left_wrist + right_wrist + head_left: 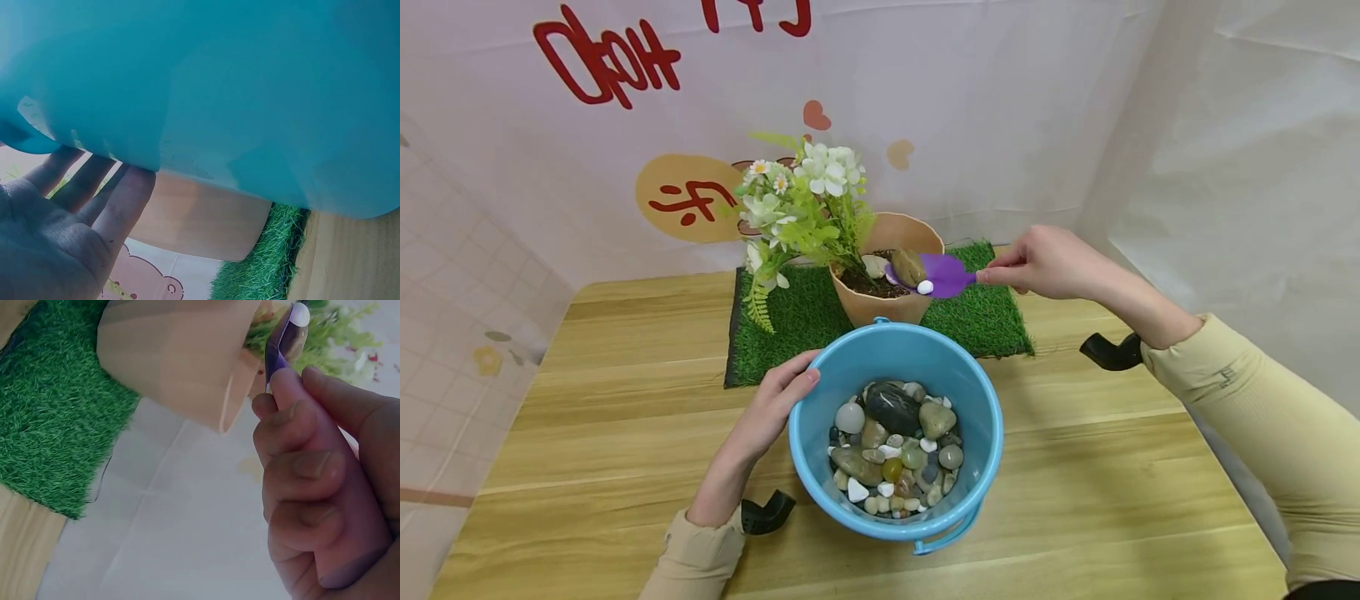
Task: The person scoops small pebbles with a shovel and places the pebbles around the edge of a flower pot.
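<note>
My right hand (1051, 262) grips the pink handle (337, 487) of a small purple trowel (947, 275). The trowel's blade reaches over the pot's right rim and carries a brown stone (908, 267) and a small white pebble (925, 287). Dark soil and a pale stone (874, 266) show inside the peach flowerpot (880, 308). At the left side of a blue bucket (989, 400), my left hand (778, 400) rests against the outside near the rim, its fingers (122, 209) stretched out along the wall. Assorted stones (891, 458) cover the bucket's bottom.
White flowers (827, 167) with green leaves lean left out of the pot. Beneath it lies a green turf mat (797, 308) on the wooden table (647, 400). A printed white cloth (1000, 108) hangs behind; the bucket's handle (951, 537) hangs at its front.
</note>
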A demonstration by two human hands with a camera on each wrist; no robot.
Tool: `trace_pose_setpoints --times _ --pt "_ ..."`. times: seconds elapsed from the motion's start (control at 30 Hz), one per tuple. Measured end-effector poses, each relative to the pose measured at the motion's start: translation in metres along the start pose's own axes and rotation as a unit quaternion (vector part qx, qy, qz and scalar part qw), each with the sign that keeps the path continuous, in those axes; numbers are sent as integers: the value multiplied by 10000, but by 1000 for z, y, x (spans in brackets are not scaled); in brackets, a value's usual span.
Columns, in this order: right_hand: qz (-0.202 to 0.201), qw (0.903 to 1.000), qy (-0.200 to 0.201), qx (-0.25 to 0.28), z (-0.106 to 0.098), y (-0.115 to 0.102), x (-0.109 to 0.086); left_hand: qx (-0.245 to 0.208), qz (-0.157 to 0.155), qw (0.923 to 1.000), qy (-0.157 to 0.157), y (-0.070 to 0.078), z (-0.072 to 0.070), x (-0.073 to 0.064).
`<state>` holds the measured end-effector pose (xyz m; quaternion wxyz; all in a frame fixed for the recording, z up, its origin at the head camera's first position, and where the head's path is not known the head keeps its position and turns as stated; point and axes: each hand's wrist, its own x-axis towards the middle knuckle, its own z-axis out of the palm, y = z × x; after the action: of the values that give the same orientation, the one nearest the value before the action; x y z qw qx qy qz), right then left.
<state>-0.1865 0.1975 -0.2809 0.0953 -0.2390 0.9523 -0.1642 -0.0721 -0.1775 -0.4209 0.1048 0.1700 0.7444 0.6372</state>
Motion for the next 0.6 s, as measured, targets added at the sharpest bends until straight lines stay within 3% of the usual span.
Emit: trace_pose_setpoints --times 0.6 --pt "493 9985 -19 -219 -4 20 50 109 21 9999 64 0 2 0"
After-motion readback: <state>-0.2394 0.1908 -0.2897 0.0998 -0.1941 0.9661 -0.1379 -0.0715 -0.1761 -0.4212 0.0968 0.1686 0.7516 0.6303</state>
